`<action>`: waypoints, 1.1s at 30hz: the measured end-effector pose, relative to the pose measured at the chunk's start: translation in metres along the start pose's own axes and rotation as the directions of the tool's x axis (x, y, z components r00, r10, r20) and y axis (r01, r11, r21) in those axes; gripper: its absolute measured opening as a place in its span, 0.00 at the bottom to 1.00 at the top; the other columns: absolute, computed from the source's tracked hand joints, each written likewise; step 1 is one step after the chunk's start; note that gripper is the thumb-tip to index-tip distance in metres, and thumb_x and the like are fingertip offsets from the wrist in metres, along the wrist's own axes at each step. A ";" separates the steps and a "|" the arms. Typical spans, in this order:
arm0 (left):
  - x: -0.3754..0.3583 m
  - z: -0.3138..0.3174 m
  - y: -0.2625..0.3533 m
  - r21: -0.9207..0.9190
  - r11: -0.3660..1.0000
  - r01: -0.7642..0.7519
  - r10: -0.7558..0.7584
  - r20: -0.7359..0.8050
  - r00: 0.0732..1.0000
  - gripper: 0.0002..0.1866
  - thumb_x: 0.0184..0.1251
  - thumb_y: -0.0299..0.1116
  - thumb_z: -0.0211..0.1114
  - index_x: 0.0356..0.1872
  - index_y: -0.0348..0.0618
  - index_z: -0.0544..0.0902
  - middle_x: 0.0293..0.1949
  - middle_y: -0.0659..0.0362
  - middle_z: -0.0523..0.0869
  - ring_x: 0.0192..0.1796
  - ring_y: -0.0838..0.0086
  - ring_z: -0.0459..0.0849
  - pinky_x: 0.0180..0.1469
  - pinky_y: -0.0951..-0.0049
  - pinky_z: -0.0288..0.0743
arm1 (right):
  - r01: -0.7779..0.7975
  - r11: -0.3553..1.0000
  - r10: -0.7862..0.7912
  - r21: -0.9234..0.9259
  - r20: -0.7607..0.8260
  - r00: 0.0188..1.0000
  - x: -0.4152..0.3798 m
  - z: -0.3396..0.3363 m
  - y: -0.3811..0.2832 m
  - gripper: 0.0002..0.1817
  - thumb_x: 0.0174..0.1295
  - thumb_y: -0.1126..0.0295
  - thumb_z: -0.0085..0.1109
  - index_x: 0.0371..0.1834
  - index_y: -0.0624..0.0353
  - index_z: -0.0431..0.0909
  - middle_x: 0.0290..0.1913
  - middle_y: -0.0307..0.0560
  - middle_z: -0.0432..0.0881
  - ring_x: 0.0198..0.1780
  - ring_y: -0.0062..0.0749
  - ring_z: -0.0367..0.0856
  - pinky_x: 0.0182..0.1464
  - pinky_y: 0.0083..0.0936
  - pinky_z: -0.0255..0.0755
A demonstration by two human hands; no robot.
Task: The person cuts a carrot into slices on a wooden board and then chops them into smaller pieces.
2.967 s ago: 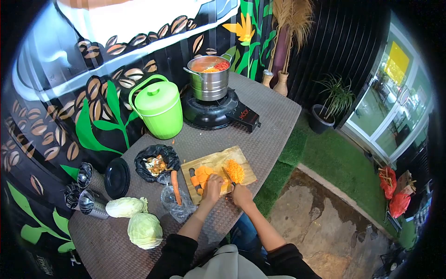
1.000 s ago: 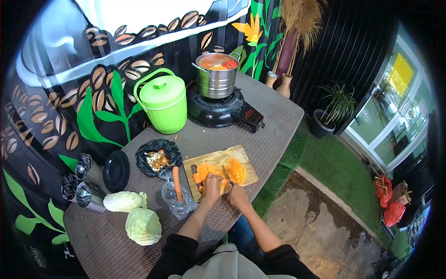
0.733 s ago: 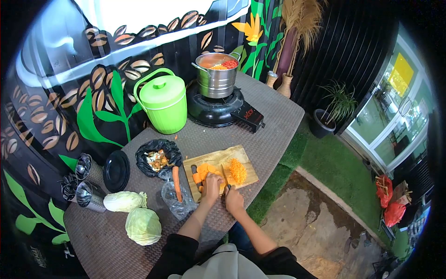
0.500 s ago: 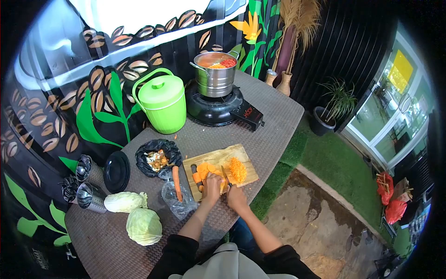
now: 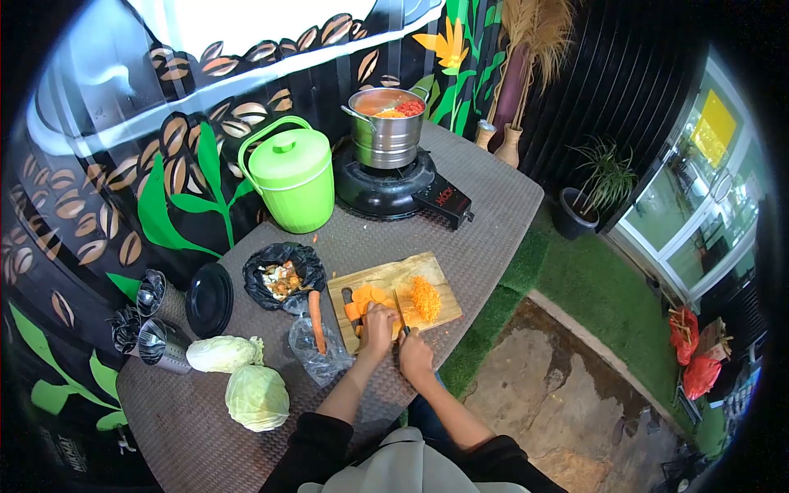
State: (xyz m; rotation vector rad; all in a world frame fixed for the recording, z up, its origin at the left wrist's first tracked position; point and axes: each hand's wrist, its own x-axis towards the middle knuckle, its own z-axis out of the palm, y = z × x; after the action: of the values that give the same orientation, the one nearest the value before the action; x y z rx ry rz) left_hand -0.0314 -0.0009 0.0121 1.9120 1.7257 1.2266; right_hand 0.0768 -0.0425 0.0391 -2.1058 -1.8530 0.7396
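My right hand (image 5: 416,355) is wrapped round the handle of a knife (image 5: 400,309), whose blade points away from me over the wooden cutting board (image 5: 446,306). Just left of the blade, my left hand (image 5: 378,327) presses its bent fingers on carrot slices (image 5: 367,295). Finely cut carrot (image 5: 425,299) is heaped on the board's right part. Thicker carrot pieces (image 5: 352,311) lie near the board's dark slot. A whole carrot (image 5: 316,322) rests left of the board, partly on a clear plastic bag (image 5: 312,353).
A steel pot (image 5: 386,135) stands on a black stove (image 5: 382,187), beside a green lidded bucket (image 5: 294,185). A black bag of scraps (image 5: 283,277), black plates (image 5: 209,300), a cabbage (image 5: 257,398), a longer cabbage (image 5: 224,354) and metal utensil holders (image 5: 165,347) are on the left.
The whole view has shifted slightly. The knife blade stands a little more upright in view, and my right hand has moved slightly toward the left hand.
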 end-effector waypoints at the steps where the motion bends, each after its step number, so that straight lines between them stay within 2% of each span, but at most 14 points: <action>1: 0.000 0.000 -0.001 0.010 0.999 0.031 -0.032 0.027 0.999 0.04 0.53 0.22 0.63 0.28 0.36 0.85 0.31 0.48 0.82 0.42 0.55 0.77 0.45 0.60 0.72 | 0.008 1.000 -0.008 0.010 -0.002 1.000 0.006 0.003 0.001 0.25 0.71 0.54 0.38 0.41 0.70 0.72 0.36 0.70 0.81 0.41 0.61 0.82 0.44 0.49 0.75; 3: -0.001 -0.001 -0.002 -0.003 1.000 0.015 -0.015 0.028 0.999 0.04 0.53 0.22 0.64 0.28 0.35 0.85 0.31 0.48 0.83 0.42 0.55 0.77 0.46 0.60 0.72 | 0.013 1.000 -0.013 0.021 -0.003 1.000 0.013 0.003 0.004 0.25 0.71 0.53 0.39 0.42 0.70 0.71 0.37 0.70 0.81 0.42 0.62 0.81 0.45 0.51 0.74; 6: 0.001 -0.003 -0.001 -0.012 1.000 -0.019 0.019 0.038 0.999 0.03 0.53 0.23 0.64 0.28 0.34 0.85 0.31 0.48 0.83 0.42 0.55 0.77 0.46 0.61 0.71 | 0.097 0.995 -0.097 0.029 -0.017 0.995 0.021 -0.006 0.004 0.24 0.71 0.53 0.40 0.40 0.69 0.71 0.35 0.69 0.81 0.39 0.62 0.82 0.42 0.50 0.76; 8: -0.002 -0.005 -0.001 -0.007 1.000 -0.024 0.024 0.053 0.998 0.04 0.52 0.23 0.65 0.28 0.34 0.84 0.31 0.48 0.83 0.42 0.55 0.77 0.46 0.61 0.71 | 0.109 0.994 -0.110 -0.021 -0.048 0.993 0.011 -0.007 0.003 0.24 0.71 0.54 0.40 0.39 0.69 0.70 0.33 0.66 0.82 0.37 0.61 0.83 0.41 0.47 0.77; 9: -0.002 -0.004 0.000 -0.006 1.000 0.009 -0.008 0.056 0.998 0.03 0.52 0.23 0.65 0.28 0.33 0.84 0.31 0.48 0.83 0.42 0.55 0.77 0.46 0.60 0.71 | 0.110 0.994 -0.111 -0.021 -0.046 0.993 0.008 -0.001 0.002 0.24 0.71 0.54 0.40 0.39 0.69 0.70 0.33 0.66 0.82 0.37 0.61 0.83 0.41 0.47 0.77; 11: -0.002 -0.004 0.001 -0.008 0.999 0.037 -0.037 0.060 0.998 0.03 0.52 0.23 0.64 0.28 0.33 0.84 0.31 0.48 0.83 0.42 0.55 0.77 0.46 0.60 0.71 | 0.012 0.999 -0.011 0.035 -0.028 1.000 0.002 0.012 0.001 0.24 0.70 0.54 0.40 0.42 0.70 0.72 0.35 0.71 0.80 0.40 0.65 0.81 0.43 0.50 0.75; 18: -0.001 -0.002 0.000 -0.002 0.999 0.052 -0.052 0.031 0.998 0.04 0.53 0.24 0.65 0.27 0.33 0.84 0.31 0.48 0.83 0.42 0.55 0.76 0.46 0.60 0.71 | 0.057 0.996 -0.057 0.070 0.003 0.998 0.018 -0.002 0.004 0.24 0.70 0.54 0.41 0.41 0.70 0.71 0.35 0.71 0.81 0.39 0.63 0.82 0.42 0.51 0.75; 21: -0.004 -0.001 -0.005 -0.001 0.997 0.074 -0.074 0.046 0.996 0.04 0.54 0.25 0.65 0.28 0.33 0.84 0.32 0.49 0.83 0.43 0.56 0.76 0.46 0.60 0.71 | 0.057 0.998 -0.057 -0.013 0.003 0.998 0.005 -0.001 0.002 0.24 0.70 0.53 0.40 0.41 0.69 0.70 0.35 0.69 0.81 0.39 0.61 0.82 0.41 0.47 0.77; 24: -0.002 0.003 -0.008 -0.004 0.999 0.036 -0.036 0.041 0.999 0.05 0.55 0.26 0.65 0.28 0.35 0.84 0.32 0.50 0.83 0.42 0.56 0.77 0.47 0.60 0.70 | 0.002 1.000 -0.002 0.021 -0.001 1.000 0.005 0.002 0.000 0.24 0.71 0.54 0.39 0.43 0.70 0.71 0.36 0.71 0.80 0.41 0.64 0.81 0.43 0.48 0.76; 26: -0.006 0.004 -0.009 0.005 1.000 0.016 -0.016 0.036 0.999 0.06 0.55 0.28 0.64 0.29 0.35 0.85 0.33 0.50 0.84 0.42 0.57 0.77 0.48 0.61 0.69 | 0.047 0.996 -0.045 0.077 -0.037 0.998 0.012 0.001 0.004 0.26 0.70 0.54 0.40 0.37 0.74 0.73 0.34 0.72 0.80 0.39 0.64 0.81 0.42 0.51 0.75; 28: -0.006 0.003 -0.006 0.038 0.998 -0.045 0.045 0.005 0.999 0.06 0.57 0.29 0.64 0.30 0.37 0.85 0.34 0.51 0.84 0.42 0.58 0.77 0.49 0.62 0.68 | 0.081 0.989 -0.078 0.121 -0.030 0.996 0.020 0.001 0.015 0.26 0.70 0.55 0.41 0.39 0.74 0.73 0.33 0.72 0.80 0.38 0.65 0.81 0.42 0.51 0.75; 30: -0.004 -0.003 -0.006 0.045 0.998 -0.033 0.031 0.045 0.999 0.05 0.56 0.27 0.65 0.31 0.37 0.86 0.34 0.50 0.84 0.42 0.58 0.78 0.48 0.61 0.69 | 0.116 0.980 -0.113 0.165 -0.026 0.993 0.028 0.003 0.024 0.25 0.70 0.55 0.41 0.40 0.73 0.73 0.32 0.71 0.80 0.36 0.66 0.80 0.41 0.51 0.75; 32: -0.003 -0.009 -0.003 0.048 0.999 -0.019 0.015 0.086 0.996 0.04 0.55 0.25 0.66 0.31 0.37 0.86 0.34 0.50 0.85 0.43 0.58 0.78 0.48 0.59 0.69 | 0.121 0.954 -0.107 0.275 -0.066 0.992 0.028 0.009 0.035 0.25 0.70 0.56 0.42 0.37 0.74 0.74 0.31 0.74 0.79 0.35 0.68 0.79 0.40 0.52 0.74; 33: -0.003 -0.011 -0.004 0.007 0.999 0.035 -0.036 0.079 0.996 0.05 0.55 0.25 0.66 0.32 0.37 0.86 0.35 0.50 0.84 0.43 0.58 0.78 0.48 0.60 0.70 | 0.122 0.954 -0.108 0.274 -0.067 0.992 0.027 0.006 0.035 0.25 0.70 0.56 0.42 0.37 0.74 0.74 0.31 0.74 0.79 0.35 0.68 0.79 0.40 0.52 0.74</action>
State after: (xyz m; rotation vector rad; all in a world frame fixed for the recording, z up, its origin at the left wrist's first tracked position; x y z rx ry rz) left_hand -0.0419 -0.0058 0.0142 1.8979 1.7166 1.1194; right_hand 0.1054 -0.0234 0.0107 -1.8099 -1.7149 0.8534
